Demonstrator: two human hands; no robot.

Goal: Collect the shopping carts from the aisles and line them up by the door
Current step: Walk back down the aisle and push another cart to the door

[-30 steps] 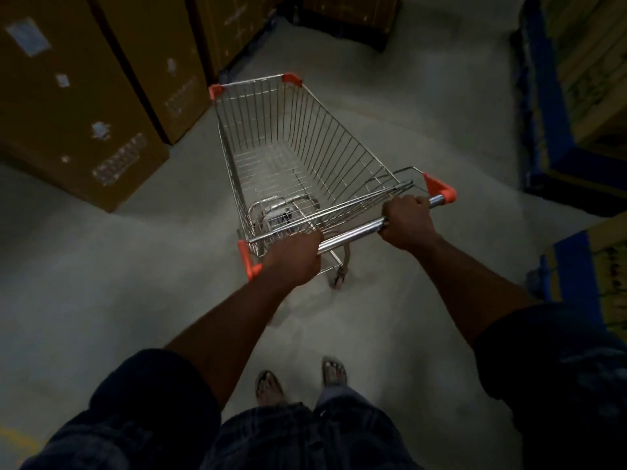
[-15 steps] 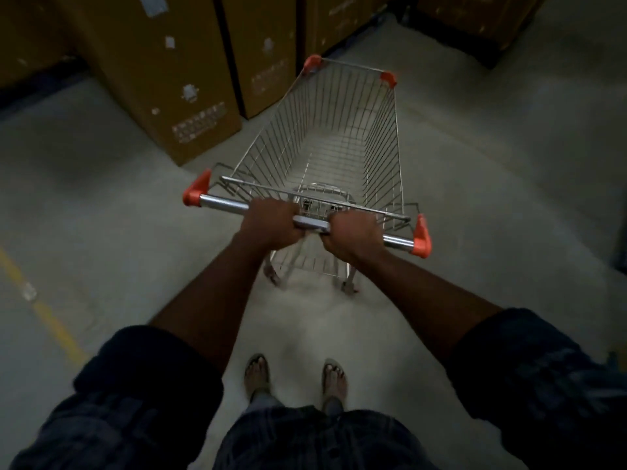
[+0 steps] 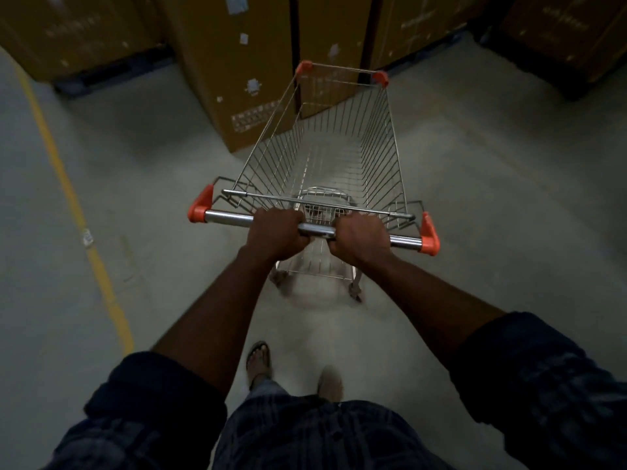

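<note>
The shopping cart [image 3: 325,154] has swung round, nose now toward the cardboard boxes [image 3: 237,79] at upper centre. Left hand [image 3: 276,232] and right hand [image 3: 359,237] both wrap its handle [image 3: 227,218], probably steering doorward.

cart wheels [image 3: 355,293]: blurred | right foot [image 3: 330,383]: blurred | cardboard boxes [image 3: 237,79]: cut off at top

Cart [image 3: 376,154]: silver metal, thin parallel wires on the sides, fine grid on the bottom. Handle [image 3: 230,219]: shiny chrome with orange end caps [image 3: 200,209]. Front corner caps [image 3: 304,67] are orange too. Boxes [image 3: 234,62]: brown cardboard, small white labels [image 3: 252,86], pale printed block low down. Floor [image 3: 509,205]: dull grey, paler patch under the cart. Floor line [image 3: 64,178]: yellow, worn. Sleeves [image 3: 549,378]: dark navy, faint plaid check; shirt [image 3: 305,435] has the same dark plaid.
</note>
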